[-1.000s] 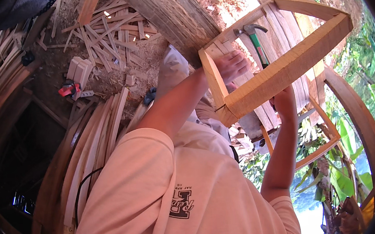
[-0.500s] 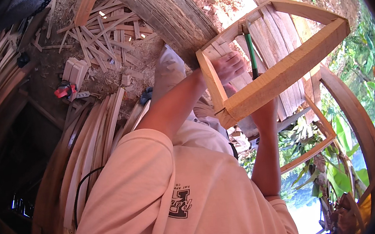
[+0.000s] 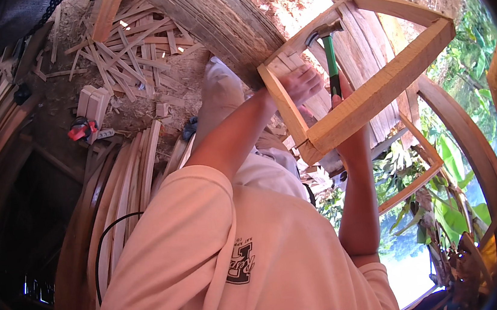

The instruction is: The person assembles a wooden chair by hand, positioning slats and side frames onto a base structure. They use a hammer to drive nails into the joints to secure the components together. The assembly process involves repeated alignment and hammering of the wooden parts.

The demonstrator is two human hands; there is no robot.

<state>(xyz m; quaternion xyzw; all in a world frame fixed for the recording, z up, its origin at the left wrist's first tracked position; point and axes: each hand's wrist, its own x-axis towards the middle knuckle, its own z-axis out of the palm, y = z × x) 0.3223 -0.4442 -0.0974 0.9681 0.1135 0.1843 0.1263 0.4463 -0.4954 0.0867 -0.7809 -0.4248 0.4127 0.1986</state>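
A wooden frame (image 3: 383, 85) of joined pale timbers stands tilted in front of me, at the upper right. My left hand (image 3: 303, 84) reaches past its left side piece, fingers curled together against the wood inside it. What those fingers pinch, if anything, is hidden. My right hand (image 3: 341, 89) is closed around the black grip of a claw hammer (image 3: 330, 55) with a green shaft. The frame's thick near timber partly covers this hand. The hammer's metal head is raised beside the frame's far rail, a little beyond my left hand.
A heavy weathered beam (image 3: 216, 22) runs along the far side. Wood offcuts (image 3: 135, 52) litter the ground at upper left, near a red-and-black tool (image 3: 81, 130). Long curved planks (image 3: 125, 192) are stacked on the left. Another angled wooden frame (image 3: 413, 193) and a curved timber (image 3: 467, 132) stand at right.
The hammer's head has turned, now showing side-on, and more of my right hand shows inside the frame. My left hand stays nearly in place. The view has shifted slightly.
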